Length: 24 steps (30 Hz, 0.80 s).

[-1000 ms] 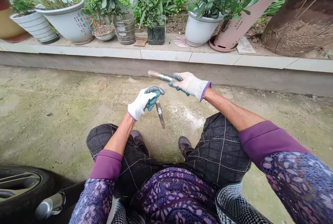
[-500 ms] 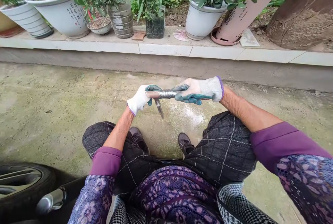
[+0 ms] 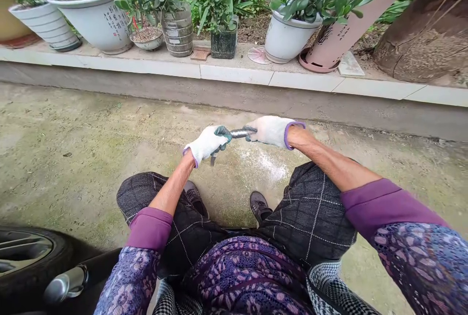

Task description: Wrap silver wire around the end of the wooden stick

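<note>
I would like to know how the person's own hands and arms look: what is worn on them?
The left hand and right hand wear white knitted gloves with a dark blue-green coating on the fingers and purple edging at the wrist. The sleeves are blue-purple with a pinkish floral pattern and end in wide, plain purple bands.

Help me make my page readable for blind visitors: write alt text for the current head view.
A person's gloved left hand and right hand hold a stick wrapped in silvery wire, above concrete ground. Beyond, potted plants line a tiled ledge.
</note>
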Each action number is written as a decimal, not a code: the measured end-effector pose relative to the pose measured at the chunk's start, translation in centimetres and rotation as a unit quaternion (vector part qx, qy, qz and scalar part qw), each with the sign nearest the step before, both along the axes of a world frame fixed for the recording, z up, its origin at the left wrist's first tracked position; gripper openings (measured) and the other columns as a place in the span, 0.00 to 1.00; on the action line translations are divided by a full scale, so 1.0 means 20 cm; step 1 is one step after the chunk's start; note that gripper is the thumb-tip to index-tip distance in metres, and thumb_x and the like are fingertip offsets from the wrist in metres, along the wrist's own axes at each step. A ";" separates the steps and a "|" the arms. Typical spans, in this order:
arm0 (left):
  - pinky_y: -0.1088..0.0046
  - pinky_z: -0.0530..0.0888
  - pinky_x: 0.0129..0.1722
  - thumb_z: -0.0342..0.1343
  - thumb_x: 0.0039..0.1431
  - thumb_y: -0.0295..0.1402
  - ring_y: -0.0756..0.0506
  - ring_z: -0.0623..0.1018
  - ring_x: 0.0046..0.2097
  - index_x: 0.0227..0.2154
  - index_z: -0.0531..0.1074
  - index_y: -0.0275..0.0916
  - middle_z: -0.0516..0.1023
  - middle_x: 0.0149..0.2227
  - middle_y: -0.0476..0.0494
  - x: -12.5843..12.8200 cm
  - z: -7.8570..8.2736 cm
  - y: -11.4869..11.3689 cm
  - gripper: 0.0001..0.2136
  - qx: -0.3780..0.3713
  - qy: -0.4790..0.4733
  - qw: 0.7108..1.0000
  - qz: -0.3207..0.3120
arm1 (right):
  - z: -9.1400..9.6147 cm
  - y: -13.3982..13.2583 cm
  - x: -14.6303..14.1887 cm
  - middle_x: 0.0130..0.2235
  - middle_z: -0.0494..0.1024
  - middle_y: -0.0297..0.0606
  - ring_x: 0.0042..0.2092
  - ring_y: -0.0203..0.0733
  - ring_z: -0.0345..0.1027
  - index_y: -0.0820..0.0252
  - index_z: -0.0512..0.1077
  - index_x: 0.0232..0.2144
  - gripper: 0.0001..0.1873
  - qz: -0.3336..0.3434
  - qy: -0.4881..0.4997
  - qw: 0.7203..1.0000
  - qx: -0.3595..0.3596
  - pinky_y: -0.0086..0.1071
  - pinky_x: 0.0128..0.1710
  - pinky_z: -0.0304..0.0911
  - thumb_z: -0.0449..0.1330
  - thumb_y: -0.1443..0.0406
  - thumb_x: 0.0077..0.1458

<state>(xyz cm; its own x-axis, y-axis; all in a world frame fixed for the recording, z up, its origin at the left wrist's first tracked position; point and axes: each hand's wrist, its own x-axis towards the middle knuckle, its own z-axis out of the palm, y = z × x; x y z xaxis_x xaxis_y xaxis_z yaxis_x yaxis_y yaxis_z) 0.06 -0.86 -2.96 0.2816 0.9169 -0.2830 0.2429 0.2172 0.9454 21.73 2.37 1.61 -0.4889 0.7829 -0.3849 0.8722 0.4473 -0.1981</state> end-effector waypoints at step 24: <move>0.79 0.64 0.22 0.63 0.45 0.30 0.53 0.70 0.24 0.32 0.77 0.33 0.77 0.26 0.48 -0.16 -0.03 0.05 0.09 0.098 -0.092 0.988 0.080 | 0.13 -0.05 -0.06 0.21 0.65 0.27 0.18 0.29 0.54 0.62 0.73 0.42 0.19 -0.078 0.318 0.885 -0.332 0.23 0.12 0.53 0.66 0.57 0.51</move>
<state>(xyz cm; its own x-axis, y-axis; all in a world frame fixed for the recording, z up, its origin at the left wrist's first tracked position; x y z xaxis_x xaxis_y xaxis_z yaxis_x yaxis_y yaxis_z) -3.13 0.16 -3.54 0.1587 0.9859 -0.0522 0.0399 0.0464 0.9981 20.50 1.38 4.21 -0.6777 0.5643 -0.4715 0.5307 -0.0684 -0.8448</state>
